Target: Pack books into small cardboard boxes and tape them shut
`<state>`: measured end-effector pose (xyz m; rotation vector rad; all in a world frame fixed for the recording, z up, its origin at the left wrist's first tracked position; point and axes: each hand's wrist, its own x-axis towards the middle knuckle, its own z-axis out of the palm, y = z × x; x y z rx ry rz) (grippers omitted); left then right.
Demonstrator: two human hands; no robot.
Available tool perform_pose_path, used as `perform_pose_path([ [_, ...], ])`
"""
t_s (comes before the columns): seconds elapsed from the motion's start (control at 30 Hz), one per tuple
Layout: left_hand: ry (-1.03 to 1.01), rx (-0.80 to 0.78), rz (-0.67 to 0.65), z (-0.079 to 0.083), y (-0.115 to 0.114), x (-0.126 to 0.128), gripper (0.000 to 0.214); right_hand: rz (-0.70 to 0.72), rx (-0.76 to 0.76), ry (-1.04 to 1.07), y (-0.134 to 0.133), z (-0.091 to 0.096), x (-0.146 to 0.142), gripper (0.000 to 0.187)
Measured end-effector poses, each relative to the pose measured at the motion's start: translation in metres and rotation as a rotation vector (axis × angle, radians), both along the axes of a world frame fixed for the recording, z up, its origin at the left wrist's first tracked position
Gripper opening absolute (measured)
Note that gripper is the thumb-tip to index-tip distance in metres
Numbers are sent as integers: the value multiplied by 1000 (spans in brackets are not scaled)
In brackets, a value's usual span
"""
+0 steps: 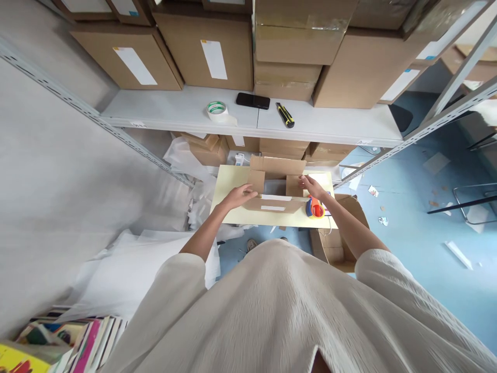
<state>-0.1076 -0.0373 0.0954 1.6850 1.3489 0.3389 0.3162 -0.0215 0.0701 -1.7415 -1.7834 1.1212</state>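
Observation:
An open cardboard box sits on a pale yellow table in front of me, its flaps up. My left hand rests against the left side flap, fingers bent around its edge. My right hand touches the right side flap with fingers curled on it. The near flap, with white tape strips, lies folded outward between my hands. An orange tape dispenser lies on the table just below my right hand.
A grey shelf ahead holds a tape roll, a black phone, a yellow-black utility knife and stacked cartons. Another open carton stands on the blue floor at right. White packing sheets and books lie at left.

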Motion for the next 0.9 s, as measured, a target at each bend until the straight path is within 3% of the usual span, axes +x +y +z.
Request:
perform_pose_path([
  [0.1, 84, 77, 51, -6, 14, 11, 67, -113, -98, 186, 5, -1, 2, 83],
  [0.23, 200, 207, 76, -14, 32, 32, 73, -164, -105, 191, 8, 0, -1, 72],
  [0.37, 294, 445, 26, -16, 41, 51, 95, -183, 87, -61, 14, 6, -7, 69],
  [0.5, 353, 535, -113, -12, 43, 61, 111, -156, 306, -352, 25, 16, -15, 86],
  [0.7, 375, 550, -188, -9, 41, 67, 110, 21, 274, -519, 21, 16, -23, 112],
  [0.9, 392, 616, -203, -11, 37, 68, 100, 25, 285, -652, -3, 15, -27, 102],
])
